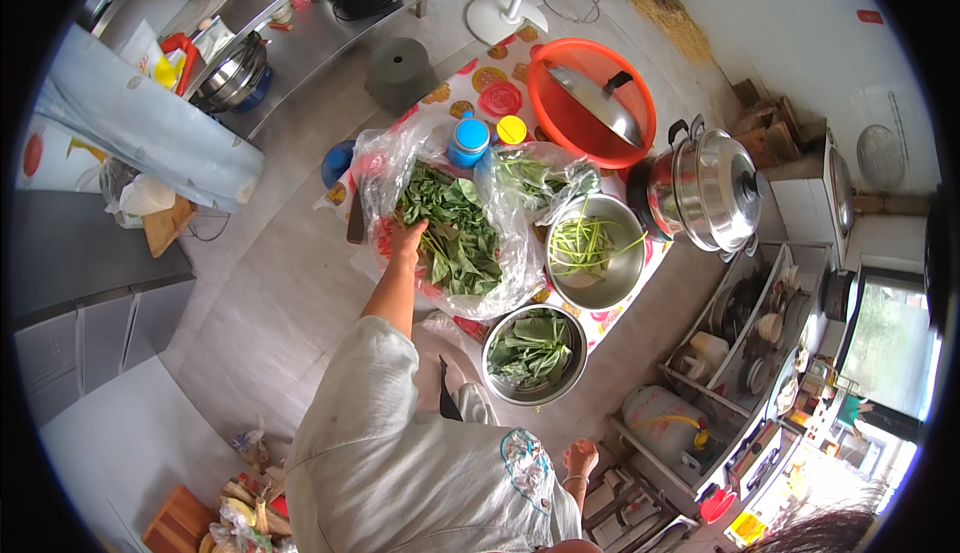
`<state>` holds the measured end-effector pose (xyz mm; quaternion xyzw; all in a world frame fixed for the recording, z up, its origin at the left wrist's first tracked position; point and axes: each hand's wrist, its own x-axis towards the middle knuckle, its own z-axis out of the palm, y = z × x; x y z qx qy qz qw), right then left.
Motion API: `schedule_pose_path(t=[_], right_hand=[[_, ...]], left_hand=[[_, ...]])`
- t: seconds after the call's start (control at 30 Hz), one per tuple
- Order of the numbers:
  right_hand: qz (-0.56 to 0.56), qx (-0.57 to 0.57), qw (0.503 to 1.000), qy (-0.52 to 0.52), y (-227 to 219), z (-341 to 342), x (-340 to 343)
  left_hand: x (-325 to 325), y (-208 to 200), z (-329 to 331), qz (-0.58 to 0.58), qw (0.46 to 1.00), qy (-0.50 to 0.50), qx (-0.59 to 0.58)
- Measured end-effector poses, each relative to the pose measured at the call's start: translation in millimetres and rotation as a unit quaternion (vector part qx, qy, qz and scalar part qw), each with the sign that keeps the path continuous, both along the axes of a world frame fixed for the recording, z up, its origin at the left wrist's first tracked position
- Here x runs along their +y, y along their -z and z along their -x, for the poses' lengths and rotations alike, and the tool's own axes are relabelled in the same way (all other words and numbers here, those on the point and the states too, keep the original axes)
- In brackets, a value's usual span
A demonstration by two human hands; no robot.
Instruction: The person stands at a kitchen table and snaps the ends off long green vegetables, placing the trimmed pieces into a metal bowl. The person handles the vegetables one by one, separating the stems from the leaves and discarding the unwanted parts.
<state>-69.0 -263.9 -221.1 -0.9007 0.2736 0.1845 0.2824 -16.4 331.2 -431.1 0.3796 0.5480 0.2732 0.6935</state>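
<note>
My left hand [408, 239] reaches into the left side of a heap of leafy greens [455, 243]. Its fingertips are partly hidden among the leaves and seem closed on some of them. The heap lies in an open clear plastic bag [375, 158] on the patterned tablecloth. To its right, a metal bowl [632, 278] contains green stems [582, 243]. Nearer to me, a second metal bowl [575, 368] holds picked leaves [532, 346]. My right hand [580, 458] hangs low at my right side, away from the table, with its fingers curled; whatever might be inside cannot be seen.
Beyond the bag stand a blue-lidded jar [468, 140] and a yellow-lidded container [511, 130]. A metal lid [600, 108] leans in an orange basin [645, 103]. A steel pot [715, 193] is at the table's right. Shelves hold a gas cylinder [660, 418]; a grey stool [398, 73] stands far left.
</note>
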Motion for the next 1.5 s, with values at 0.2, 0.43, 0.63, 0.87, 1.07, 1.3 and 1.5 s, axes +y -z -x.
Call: schedule_pose_path(t=[0.2, 0.43, 0.63, 0.87, 1.07, 1.3, 1.5], right_hand=[[-0.039, 0.040, 0.998, 0.039, -6.0, 25.0, 5.1], [-0.067, 0.048, 0.997, -0.004, -35.4, 24.4, 40.1], [-0.071, 0.029, 0.995, -0.060, -53.6, 18.5, 65.3], [-0.170, 0.023, 0.985, -0.021, -18.7, 34.3, 42.9], [-0.034, -0.023, 0.980, -0.193, 43.1, 61.1, -13.5], [-0.021, -0.064, 0.971, -0.228, 46.1, 59.3, -7.1], [-0.043, -0.063, 0.965, -0.252, 64.2, 61.3, -27.6]], left_hand=[[-4.1, -26.6, 7.2, 0.058, 0.989, 0.072, -0.117], [-29.6, -133.1, 21.3, 0.073, 0.959, 0.134, -0.239], [-38.2, -104.0, 0.3, -0.172, 0.932, 0.306, 0.092], [-65.6, -109.2, -25.1, -0.419, 0.871, 0.191, 0.169], [-70.7, -110.0, -2.4, -0.230, 0.923, 0.307, -0.036], [-58.6, -111.4, -0.5, -0.271, 0.891, 0.350, 0.099], [-71.9, -108.7, 5.2, -0.302, 0.901, 0.199, 0.241]])
